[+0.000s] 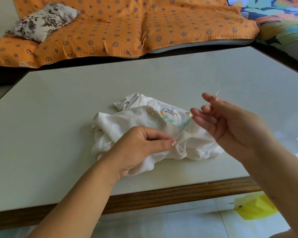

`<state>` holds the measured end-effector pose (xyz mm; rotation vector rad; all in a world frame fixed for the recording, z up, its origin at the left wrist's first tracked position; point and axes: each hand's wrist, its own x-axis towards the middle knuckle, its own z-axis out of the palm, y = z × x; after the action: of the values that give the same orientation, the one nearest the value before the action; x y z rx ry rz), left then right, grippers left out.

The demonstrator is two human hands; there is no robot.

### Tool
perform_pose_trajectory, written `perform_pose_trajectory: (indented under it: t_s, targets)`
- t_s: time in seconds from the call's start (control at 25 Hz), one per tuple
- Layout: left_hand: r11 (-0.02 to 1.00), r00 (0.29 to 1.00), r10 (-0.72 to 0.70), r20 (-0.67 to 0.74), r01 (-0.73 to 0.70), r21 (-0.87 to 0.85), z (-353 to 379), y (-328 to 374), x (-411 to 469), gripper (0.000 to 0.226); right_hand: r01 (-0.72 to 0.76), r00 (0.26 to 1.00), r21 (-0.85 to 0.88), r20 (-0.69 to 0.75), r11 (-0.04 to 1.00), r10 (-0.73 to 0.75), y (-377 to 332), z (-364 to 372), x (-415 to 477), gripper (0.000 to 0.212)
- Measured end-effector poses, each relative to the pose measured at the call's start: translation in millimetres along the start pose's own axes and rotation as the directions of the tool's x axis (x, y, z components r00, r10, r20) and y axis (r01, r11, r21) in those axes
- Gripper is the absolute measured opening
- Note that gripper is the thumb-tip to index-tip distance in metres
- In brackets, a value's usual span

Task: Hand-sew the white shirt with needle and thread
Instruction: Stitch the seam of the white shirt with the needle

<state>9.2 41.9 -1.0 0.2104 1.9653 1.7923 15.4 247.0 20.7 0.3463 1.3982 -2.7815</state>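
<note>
A crumpled white shirt (pixel 127 121) of soft fabric, printed with orange letters and a pastel multicoloured design, lies in a heap on the pale grey surface (pixel 58 103), whose near edge is trimmed in brown wood. At the shirt's near side the left hand (pixel 139 148) rests on the cloth and pinches a gathered fold of it between thumb and forefinger, the other fingers curled beneath. From that pinched fold a thin white thread (pixel 183 133) runs taut, up and to the right across the shirt, toward the right hand (pixel 230 122). The right hand is raised above the shirt's right edge, clear of the cloth, palm turned leftward. Its lower fingers are loosely spread, while thumb and forefinger meet on a slim pale needle (pixel 217 93) whose tip pokes out beyond the fingertips; it is blurred, so the exact grip is hard to make out. Well beyond the shirt, past the far edge of the surface, an orange quilted sofa cover (pixel 127 28) with blue star and wheel motifs is spread out, with a grey floral cushion (pixel 43 21) at its left end. On the near side of the shirt, below the wooden edge, a crumpled yellow bag (pixel 255 208) lies on the glossy tiled floor (pixel 162 220).
</note>
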Motion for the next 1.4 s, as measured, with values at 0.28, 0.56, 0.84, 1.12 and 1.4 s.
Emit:
perform_pose_trajectory:
  t_s: [0.28, 0.56, 0.84, 1.12, 1.4]
  targets:
    - [0.992, 0.996, -0.046, 0.076, 0.037, 0.117, -5.8, 3.7, -4.0, 0.009, 0.337, 0.887, -0.597, -0.059, 0.728, -0.458, -18.3, -20.9, 22.5, 0.017]
    - [0.992, 0.997, -0.029, 0.074, 0.019, 0.127, -6.1, 4.9, -3.7, 0.011, 0.501, 0.866, -0.864, 0.500, 0.047, -0.028, 6.1, -6.0, -7.1, 0.031]
    - [0.992, 0.997, -0.021, 0.074, 0.012, 0.124, -7.4, 4.4, -3.7, 0.011, 0.581, 0.813, -0.814, 0.581, -0.015, -0.026, 10.5, -5.1, -13.1, 0.008]
    - [0.991, 0.998, -0.025, 0.064, 0.016, 0.136, -7.6, 4.9, -5.4, 0.009, 0.135, 0.883, -0.990, 0.108, 0.028, -0.457, -9.7, -21.4, 16.8, 0.017]
    - [0.993, 0.997, -0.031, 0.067, 0.024, 0.114, -8.2, 5.6, -4.7, 0.013, 0.515, 0.852, -0.857, 0.511, 0.003, -0.110, -3.2, -3.6, -14.7, 0.021]
